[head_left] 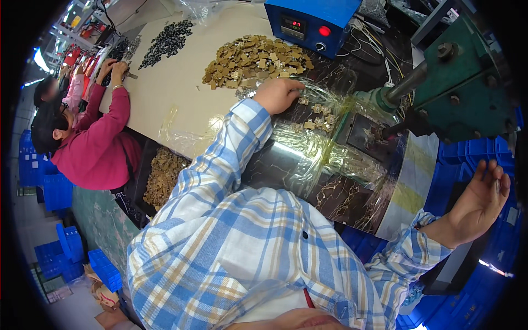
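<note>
Fingers of the person's left hand [275, 97] bend close together near the edge of a dark, marble-patterned work surface [269, 169]; whether they pinch anything cannot be told. Just to their right, a loose cluster of small, tan, square pieces [330, 119] lies on that surface, next to wrinkled, clear plastic film [300, 148]. Beyond the hand, a broad heap of similar tan-brown squares [256, 60] covers part of a beige tabletop [165, 93]. Well apart, the right hand [474, 208] is raised past the work surface's right side, fingers half curled; whether something small sits between them is unclear. Between the hands stands a green metal press [462, 82], and behind the cluster a blue metal box [311, 25] with a lit red display. At left, another person in a dark pink top [99, 151] leans at the tabletop, near small black parts [166, 44].
</note>
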Motion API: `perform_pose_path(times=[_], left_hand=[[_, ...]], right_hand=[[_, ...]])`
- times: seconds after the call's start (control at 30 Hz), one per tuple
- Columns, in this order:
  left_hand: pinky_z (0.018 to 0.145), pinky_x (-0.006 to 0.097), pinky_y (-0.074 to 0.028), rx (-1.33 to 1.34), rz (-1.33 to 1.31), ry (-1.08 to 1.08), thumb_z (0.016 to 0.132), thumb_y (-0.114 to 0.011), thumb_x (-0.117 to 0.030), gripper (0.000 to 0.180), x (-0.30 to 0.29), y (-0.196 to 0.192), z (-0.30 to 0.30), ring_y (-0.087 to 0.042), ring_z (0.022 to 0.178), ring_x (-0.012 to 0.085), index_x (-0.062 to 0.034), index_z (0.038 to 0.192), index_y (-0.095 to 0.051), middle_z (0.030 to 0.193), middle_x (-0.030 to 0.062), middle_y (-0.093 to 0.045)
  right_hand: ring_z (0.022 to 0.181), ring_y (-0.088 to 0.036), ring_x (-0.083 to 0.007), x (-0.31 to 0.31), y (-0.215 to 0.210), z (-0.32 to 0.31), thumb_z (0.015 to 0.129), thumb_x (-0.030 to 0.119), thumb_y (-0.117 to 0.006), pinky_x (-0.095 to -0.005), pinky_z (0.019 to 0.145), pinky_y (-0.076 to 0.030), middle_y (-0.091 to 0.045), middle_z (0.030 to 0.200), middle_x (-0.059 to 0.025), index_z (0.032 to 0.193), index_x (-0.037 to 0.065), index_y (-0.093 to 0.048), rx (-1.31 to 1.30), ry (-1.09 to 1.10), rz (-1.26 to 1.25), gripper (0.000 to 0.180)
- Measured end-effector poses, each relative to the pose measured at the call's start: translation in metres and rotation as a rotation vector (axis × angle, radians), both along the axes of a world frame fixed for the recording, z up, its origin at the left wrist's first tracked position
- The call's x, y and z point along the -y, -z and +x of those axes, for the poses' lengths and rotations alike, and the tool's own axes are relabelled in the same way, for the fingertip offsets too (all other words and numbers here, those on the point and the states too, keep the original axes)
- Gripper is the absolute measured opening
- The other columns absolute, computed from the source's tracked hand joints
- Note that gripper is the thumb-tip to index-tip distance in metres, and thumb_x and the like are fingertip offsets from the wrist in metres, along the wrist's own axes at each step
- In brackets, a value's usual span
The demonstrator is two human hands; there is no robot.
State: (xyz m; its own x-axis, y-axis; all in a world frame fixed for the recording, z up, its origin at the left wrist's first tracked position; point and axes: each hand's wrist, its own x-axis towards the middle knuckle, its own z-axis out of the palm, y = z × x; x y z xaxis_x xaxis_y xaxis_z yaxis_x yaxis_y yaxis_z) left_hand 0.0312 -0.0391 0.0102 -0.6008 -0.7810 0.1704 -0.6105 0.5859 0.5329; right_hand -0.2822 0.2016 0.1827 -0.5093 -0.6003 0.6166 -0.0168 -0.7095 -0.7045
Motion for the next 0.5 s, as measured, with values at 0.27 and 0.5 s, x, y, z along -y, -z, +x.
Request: perform_pose_path(times=[0.27,0.5], left_hand=[[0.068,0.03,-0.048,0.048,0.136,0.131,0.078,-0.061,-0.017,0.015,0.011,0.008,-0.011,-0.062,0.076,0.0213,-0.011,0.091,-0.066,0.085,0.0068,-0.065],[0.062,0.026,-0.045,-0.346,0.284,0.092,0.079,-0.061,-0.014,0.013,-0.049,-0.006,-0.057,-0.056,0.066,0.0138,-0.0028,0.086,-0.062,0.074,0.007,-0.061]], right_hand=[[0.109,-0.046,-0.031,-0.01,-0.015,-0.013,0.085,0.004,-0.039,-0.0437,0.097,-0.034,-0.052,0.103,-0.016,0.105,-0.003,-0.052,-0.052,0.012,-0.045,0.025],[0.117,-0.04,-0.038,0.003,-0.044,0.001,0.085,0.006,-0.035,-0.0506,0.101,-0.026,-0.05,0.114,-0.0233,0.105,-0.005,-0.053,-0.094,0.233,-0.135,0.029]])
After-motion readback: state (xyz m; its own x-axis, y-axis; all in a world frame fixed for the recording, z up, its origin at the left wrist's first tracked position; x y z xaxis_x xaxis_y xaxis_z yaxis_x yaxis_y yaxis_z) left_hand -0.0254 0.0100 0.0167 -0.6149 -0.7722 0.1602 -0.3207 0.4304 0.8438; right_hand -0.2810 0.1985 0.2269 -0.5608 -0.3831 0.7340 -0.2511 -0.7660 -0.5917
